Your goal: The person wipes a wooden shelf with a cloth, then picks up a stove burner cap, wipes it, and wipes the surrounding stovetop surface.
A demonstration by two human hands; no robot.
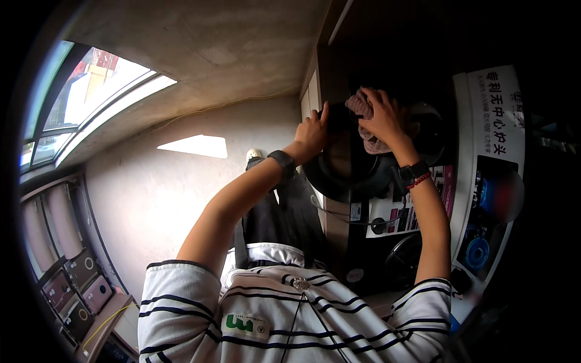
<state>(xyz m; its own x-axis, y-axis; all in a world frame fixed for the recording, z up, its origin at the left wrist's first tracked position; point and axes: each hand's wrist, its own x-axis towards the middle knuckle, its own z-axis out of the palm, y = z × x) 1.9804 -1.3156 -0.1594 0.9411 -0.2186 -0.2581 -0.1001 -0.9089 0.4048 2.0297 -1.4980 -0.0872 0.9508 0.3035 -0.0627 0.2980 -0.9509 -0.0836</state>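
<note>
My left hand (311, 130) grips the edge of a large black round-rimmed object (339, 184) on the cabinet at my right; what exactly it is, I cannot make out in the shadow. A crumpled, ribbed pink cloth (373, 145) is in my right hand (384, 118), pressed against the dark top of that object, fingers bent over the cloth. A thin dark cord (339, 218) hangs below, across a printed card with dark round parts (392, 219).
At right stands a white printed display panel (493, 115) with blue stove-burner parts (477, 253). A window (97, 78) is upper left, above a pale floor (127, 218). Several small boxy appliances (97, 293) stand on shelving at lower left. My shoe (254, 153) shows beyond my legs.
</note>
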